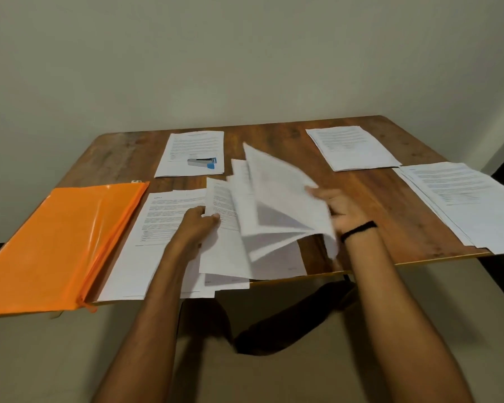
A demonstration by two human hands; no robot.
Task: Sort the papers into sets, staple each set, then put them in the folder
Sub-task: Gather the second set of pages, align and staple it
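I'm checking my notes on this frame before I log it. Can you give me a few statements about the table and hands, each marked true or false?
1. The stapler lies on a paper pile. True.
2. The folder is at the right side of the table. False: it lies at the left.
3. The right hand holds lifted sheets, fanned out above the table. True.
4. The left hand grips the stapler. False: it pinches a sheet of the near papers, and the stapler lies untouched farther back.
5. A black band is on the right wrist. True.
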